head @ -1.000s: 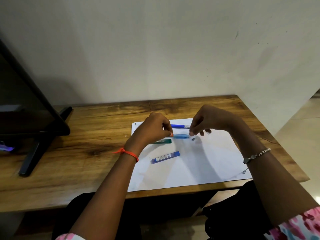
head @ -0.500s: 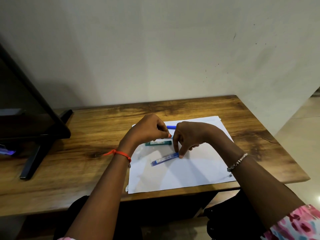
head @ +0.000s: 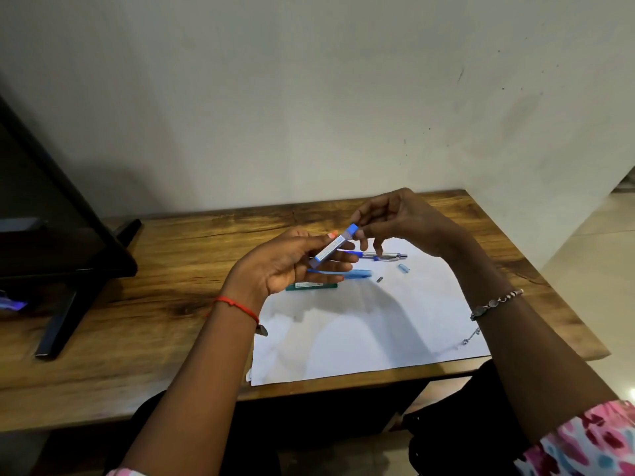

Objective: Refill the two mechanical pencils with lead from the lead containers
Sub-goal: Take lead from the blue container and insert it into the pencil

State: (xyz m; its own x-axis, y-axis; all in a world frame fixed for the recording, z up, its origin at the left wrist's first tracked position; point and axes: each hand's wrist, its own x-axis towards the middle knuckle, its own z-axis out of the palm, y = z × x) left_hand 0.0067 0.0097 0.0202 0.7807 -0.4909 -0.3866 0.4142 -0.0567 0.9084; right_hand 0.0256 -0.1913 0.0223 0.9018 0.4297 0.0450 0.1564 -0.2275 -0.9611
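Left hand [head: 285,266] grips blue lead container [head: 331,249], centre frame; right hand [head: 402,221] pinches its cap [head: 351,230]. Opening step, I'd say; next: pull cap straight off.

Left hand [head: 285,266] hides part of green lead container [head: 309,286] — label illegible.

A brown wooden table [head: 171,286] with dark grain stands against the wall. Directly on its left part stands the black angled foot of a dark monitor [head: 58,324]. A white sheet of paper [head: 378,338] lies flat on its right part, reaching the near edge. On the sheet lie a dark-blue and silver mechanical pencil [head: 385,256], a flat green lead container [head: 311,286], a small light-blue cap [head: 403,268] and, near it, a tiny dark piece [head: 379,279], possibly an eraser.
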